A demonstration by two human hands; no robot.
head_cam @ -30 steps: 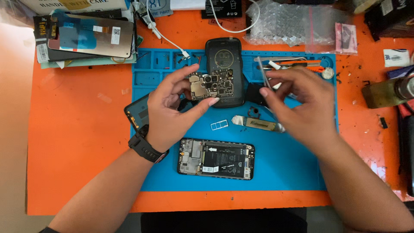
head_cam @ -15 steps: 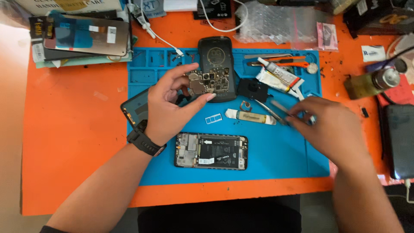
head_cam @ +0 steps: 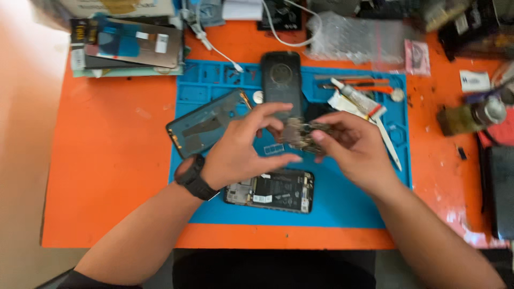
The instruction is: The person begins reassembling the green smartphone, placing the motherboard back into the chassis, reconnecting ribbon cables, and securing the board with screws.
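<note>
Your two hands meet above the middle of the blue work mat (head_cam: 342, 198), and between them you hold a small circuit board (head_cam: 304, 135) lifted off the mat. Your right hand (head_cam: 356, 147) has its grip closed on the board, thumb pressed to its right edge with the fingers curled behind it. Your left hand (head_cam: 243, 147), with a black watch (head_cam: 194, 176) at the wrist, comes to the board from the left: index finger and thumb are spread apart, and the fingertips reach the board's left edge, though you cannot tell from this blurred view whether they pinch it or only touch. On the mat just below your hands lies an opened phone (head_cam: 270, 190) with its insides showing. A dark phone back cover (head_cam: 206, 124) lies tilted on the mat's left part, partly under your left hand. A black phone body (head_cam: 281, 80) stands lengthwise at the mat's upper middle, just above the board. At the mat's upper right lie a small glue tube (head_cam: 354, 98) and tweezers (head_cam: 388, 143). Off the mat's upper left corner, on the orange counter (head_cam: 107, 176), sits a stack of phone screens (head_cam: 126, 45)
</note>
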